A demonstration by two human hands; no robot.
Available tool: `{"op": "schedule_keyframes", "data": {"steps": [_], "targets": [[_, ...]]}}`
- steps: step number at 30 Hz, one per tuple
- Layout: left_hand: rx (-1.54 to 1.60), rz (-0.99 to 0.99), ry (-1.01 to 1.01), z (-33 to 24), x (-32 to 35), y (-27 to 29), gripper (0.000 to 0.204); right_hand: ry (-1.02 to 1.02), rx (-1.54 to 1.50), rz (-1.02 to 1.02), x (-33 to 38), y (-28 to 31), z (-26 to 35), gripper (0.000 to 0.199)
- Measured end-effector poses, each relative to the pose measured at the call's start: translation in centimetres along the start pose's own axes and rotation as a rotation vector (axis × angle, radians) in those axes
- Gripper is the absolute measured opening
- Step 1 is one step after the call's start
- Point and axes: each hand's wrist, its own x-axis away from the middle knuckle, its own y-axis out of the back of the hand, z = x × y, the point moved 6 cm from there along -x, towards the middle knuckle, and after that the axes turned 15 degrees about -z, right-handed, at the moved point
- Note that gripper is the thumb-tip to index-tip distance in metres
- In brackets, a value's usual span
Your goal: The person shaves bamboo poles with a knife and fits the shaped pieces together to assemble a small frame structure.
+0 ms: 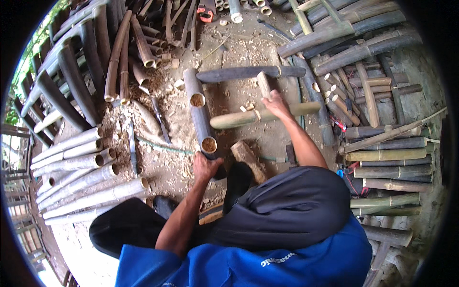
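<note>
My left hand [207, 166] is wrapped round the near end of a dark bamboo pole [200, 117] that lies lengthwise in front of me, with two round holes cut in its upper side. In my right hand [277, 104] is a short wooden stick [263, 85], its pale end tilted up and away from me. Beneath the right wrist runs a yellowish-green bamboo pole [234, 119], lying crosswise. Farther off, a dark bamboo crosspiece [239, 73] lies roughly parallel to it, its left end close to the holed pole. Small wood chips [247, 107] rest between the two crosspieces.
By my feet lies a rough wooden block [248, 160]. A long blade [132, 146] and a thin dark tool [161, 122] sit among shavings on the left. Cut bamboo is stacked at left [95, 191] and right [392, 155]. An orange-handled saw [206, 12] is at the back.
</note>
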Motion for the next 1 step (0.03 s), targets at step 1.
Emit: {"op": "schedule_keyframes", "data": {"steps": [1], "targets": [[0.016,-0.020,-0.016,-0.34,0.42,-0.58,0.078,0.026,0.057,-0.079,-1.37,-1.19,-0.78,0.072]]}}
